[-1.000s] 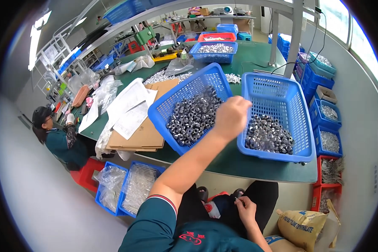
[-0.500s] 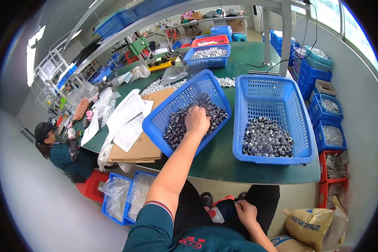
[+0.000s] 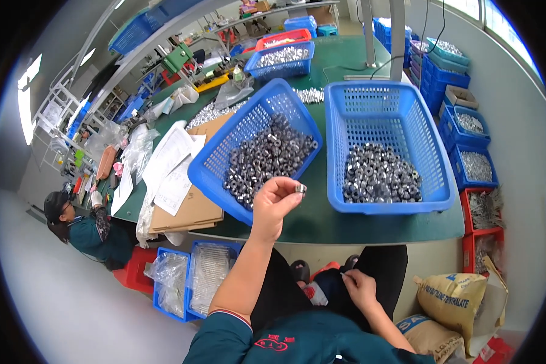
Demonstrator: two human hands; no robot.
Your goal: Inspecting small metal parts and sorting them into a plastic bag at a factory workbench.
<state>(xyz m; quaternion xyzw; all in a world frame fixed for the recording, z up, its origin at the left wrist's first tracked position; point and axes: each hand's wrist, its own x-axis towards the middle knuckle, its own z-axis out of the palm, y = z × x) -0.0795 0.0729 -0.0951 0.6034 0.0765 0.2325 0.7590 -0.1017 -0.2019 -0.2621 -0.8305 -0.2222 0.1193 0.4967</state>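
Note:
My left hand (image 3: 274,205) is raised over the near edge of the green table (image 3: 321,218), pinching a small metal ring (image 3: 299,188) between thumb and fingertips. Just beyond it stands a tilted blue basket (image 3: 224,167) full of dark metal rings. To its right a second blue basket (image 3: 434,176) holds a smaller heap of shinier rings. My right hand (image 3: 359,287) rests low by my lap, fingers closed around a thin pointed tool.
Cardboard and white papers (image 3: 176,176) lie left of the baskets. A seated person (image 3: 82,227) works at the far left. Blue and red bins (image 3: 476,167) of metal parts stack along the right; sacks (image 3: 452,300) sit on the floor; blue crates (image 3: 188,282) stand under the table.
My left hand went from the right basket to the left basket, dipped into the rings, then drew back toward me holding one ring. The right hand stayed by my lap.

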